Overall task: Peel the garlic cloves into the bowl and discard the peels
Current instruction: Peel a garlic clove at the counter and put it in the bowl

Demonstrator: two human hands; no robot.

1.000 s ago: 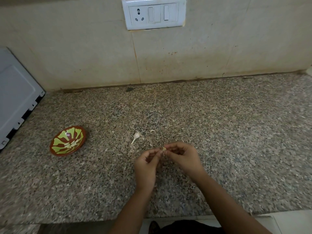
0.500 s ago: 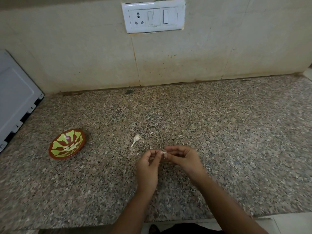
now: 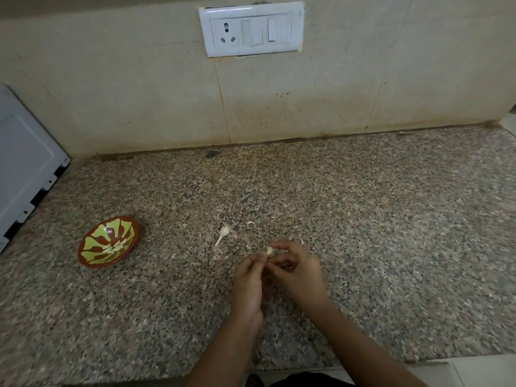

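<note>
Garlic clove [image 3: 269, 250] is held just right of the frame's centre, low over the countertop [image 3: 363, 219], pinched at the fingertips of the right hand [image 3: 296, 270]. The left hand [image 3: 248, 283] is curled with thumb and fingertips drawn together against the clove's lower left side. Judgement: the right hand steadies the clove while the left picks at the skin, so peeling is under way; whether any skin has already lifted is too small to tell. Bowl [image 3: 117, 229] sits at the left of the frame, well apart from the hands, tilted toward the camera, with pale peeled cloves [image 3: 114, 247] lying in its middle. Its placement appears to keep the peeled cloves out of the litter. Garlic stem [image 3: 223, 233] with papery remains lies just above and left of the hands, and a peel scrap [image 3: 251, 223] lies near it; both are loose on the stone and not yet discarded. Open counter runs clear between hands and bowl, giving an unobstructed leftward path for the drop. Grey appliance [image 3: 25, 169] bounds the far left beyond the bowl, the tiled wall with the switch plate [image 3: 251, 29] bounds the top, and the counter's front edge lies just below the forearms, so falling peel could go over it
</note>
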